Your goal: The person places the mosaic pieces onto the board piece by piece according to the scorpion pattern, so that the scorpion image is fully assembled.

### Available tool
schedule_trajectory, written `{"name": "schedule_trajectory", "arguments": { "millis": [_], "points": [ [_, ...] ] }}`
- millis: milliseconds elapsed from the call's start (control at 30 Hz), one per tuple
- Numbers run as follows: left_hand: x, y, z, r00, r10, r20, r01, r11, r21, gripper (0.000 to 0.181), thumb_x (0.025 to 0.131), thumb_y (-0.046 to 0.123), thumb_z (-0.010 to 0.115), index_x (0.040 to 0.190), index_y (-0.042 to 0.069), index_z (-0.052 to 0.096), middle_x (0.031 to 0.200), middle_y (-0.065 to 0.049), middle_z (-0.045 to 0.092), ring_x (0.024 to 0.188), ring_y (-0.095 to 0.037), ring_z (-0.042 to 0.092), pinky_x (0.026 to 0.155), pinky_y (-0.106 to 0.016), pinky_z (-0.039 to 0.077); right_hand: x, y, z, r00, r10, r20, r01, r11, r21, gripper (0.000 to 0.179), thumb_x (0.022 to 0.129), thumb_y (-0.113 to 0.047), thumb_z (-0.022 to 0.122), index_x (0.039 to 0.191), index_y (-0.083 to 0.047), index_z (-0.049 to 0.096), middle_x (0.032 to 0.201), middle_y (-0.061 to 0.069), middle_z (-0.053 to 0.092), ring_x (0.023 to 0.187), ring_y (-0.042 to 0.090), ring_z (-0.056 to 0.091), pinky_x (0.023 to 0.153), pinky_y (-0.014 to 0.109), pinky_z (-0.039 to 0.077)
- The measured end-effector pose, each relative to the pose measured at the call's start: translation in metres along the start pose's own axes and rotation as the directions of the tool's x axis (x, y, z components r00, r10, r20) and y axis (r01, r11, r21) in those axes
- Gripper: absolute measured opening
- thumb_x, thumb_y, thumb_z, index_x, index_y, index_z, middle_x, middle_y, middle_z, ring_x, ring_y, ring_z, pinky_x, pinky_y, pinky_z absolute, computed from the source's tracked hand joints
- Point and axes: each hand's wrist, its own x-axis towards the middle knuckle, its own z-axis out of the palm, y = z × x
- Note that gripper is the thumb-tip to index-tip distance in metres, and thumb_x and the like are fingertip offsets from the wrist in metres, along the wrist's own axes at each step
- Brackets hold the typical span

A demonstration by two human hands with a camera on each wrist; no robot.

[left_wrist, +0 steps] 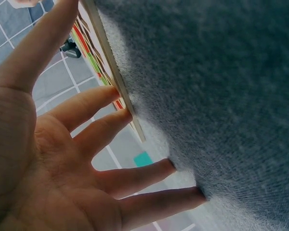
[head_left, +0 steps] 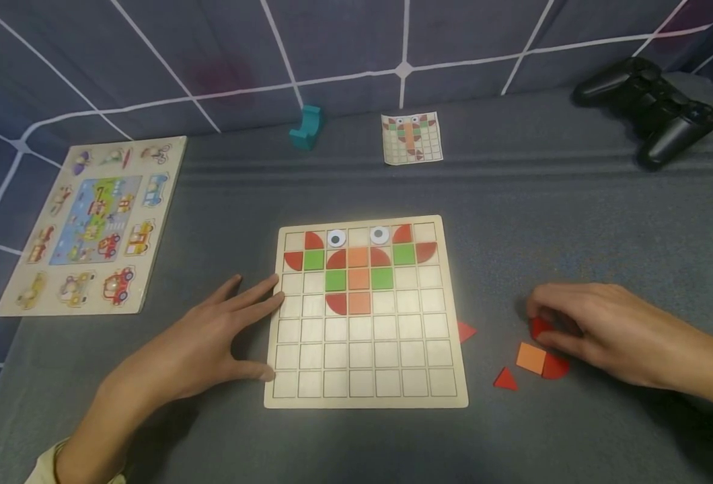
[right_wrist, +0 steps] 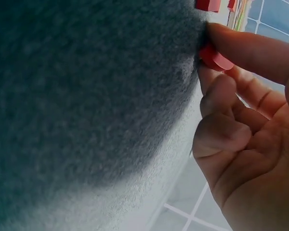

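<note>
A wooden grid board (head_left: 362, 356) lies in the middle, its upper rows filled with red quarter-circles, green squares, orange squares (head_left: 358, 278) and two eye pieces. My left hand (head_left: 193, 349) is spread at the board's left edge, thumb and two fingertips right at the rim. To the right, my right hand (head_left: 611, 329) pinches a red quarter-circle piece (right_wrist: 216, 57) between thumb and index finger, close over the cloth. Just beside it lie a loose orange square (head_left: 531, 358), another red curved piece (head_left: 555, 367) and a red triangle (head_left: 505, 379).
Another red triangle (head_left: 465, 331) touches the board's right edge. Behind the board lie a small pattern card (head_left: 412, 138) and a teal block (head_left: 307, 128). A picture puzzle (head_left: 151, 275) lies at the left, a black game controller (head_left: 650, 111) at the back right.
</note>
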Motion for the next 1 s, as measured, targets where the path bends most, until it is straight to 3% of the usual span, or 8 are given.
{"name": "schedule_trajectory", "arguments": {
  "millis": [167, 333, 600, 833, 1000],
  "points": [
    [0.000, 0.000, -0.001, 1.000, -0.003, 0.002, 0.003, 1.000, 0.007, 0.102, 0.066, 0.065, 0.080, 0.151, 0.022, 0.044, 0.162, 0.002, 0.023, 0.141, -0.054, 0.018, 0.095, -0.075, 0.030, 0.002, -0.002, -0.003, 0.999, -0.047, -0.028, 0.048, 0.999, 0.025, 0.042, 0.079, -0.012, 0.083, 0.116, -0.027, 0.071, 0.098, -0.024, 0.060, 0.075, -0.006, 0.050, 0.063, 0.024, 0.047],
    [0.001, 0.001, -0.001, 1.000, -0.010, 0.007, 0.010, 1.000, 0.017, 0.104, 0.064, 0.067, 0.079, 0.151, 0.022, 0.044, 0.162, 0.001, 0.024, 0.140, -0.054, 0.018, 0.095, -0.076, 0.030, 0.007, -0.008, -0.005, 0.986, -0.136, -0.098, 0.144, 0.987, 0.074, 0.041, 0.078, -0.005, 0.082, 0.108, -0.030, 0.073, 0.097, -0.026, 0.059, 0.076, -0.007, 0.050, 0.062, 0.020, 0.045],
    [0.000, 0.000, -0.001, 1.000, -0.004, 0.008, 0.003, 1.000, 0.012, 0.102, 0.066, 0.066, 0.079, 0.151, 0.022, 0.044, 0.162, 0.001, 0.023, 0.140, -0.054, 0.019, 0.094, -0.078, 0.028, 0.016, -0.016, -0.003, 0.993, -0.070, -0.091, 0.086, 0.979, 0.185, 0.037, 0.081, -0.006, 0.080, 0.108, -0.030, 0.073, 0.102, -0.023, 0.063, 0.082, -0.003, 0.056, 0.065, 0.024, 0.049],
    [0.001, 0.000, -0.001, 1.000, -0.010, 0.014, 0.010, 1.000, 0.011, 0.103, 0.065, 0.067, 0.079, 0.151, 0.022, 0.043, 0.163, 0.001, 0.022, 0.141, -0.054, 0.018, 0.094, -0.078, 0.027, 0.033, -0.030, -0.005, 0.992, -0.073, -0.101, 0.100, 0.949, 0.298, 0.028, 0.084, -0.009, 0.079, 0.104, -0.028, 0.073, 0.087, -0.022, 0.060, 0.060, -0.002, 0.045, 0.053, 0.020, 0.040],
    [0.002, 0.000, 0.000, 1.000, -0.003, 0.009, 0.003, 1.000, 0.013, 0.103, 0.066, 0.066, 0.079, 0.151, 0.022, 0.043, 0.162, 0.001, 0.023, 0.141, -0.054, 0.018, 0.094, -0.076, 0.030, 0.056, -0.044, -0.003, 0.993, -0.081, -0.082, 0.105, 0.931, 0.349, 0.020, 0.085, -0.014, 0.079, 0.101, -0.025, 0.075, 0.085, -0.020, 0.061, 0.060, 0.000, 0.046, 0.053, 0.022, 0.041]
  ]
}}
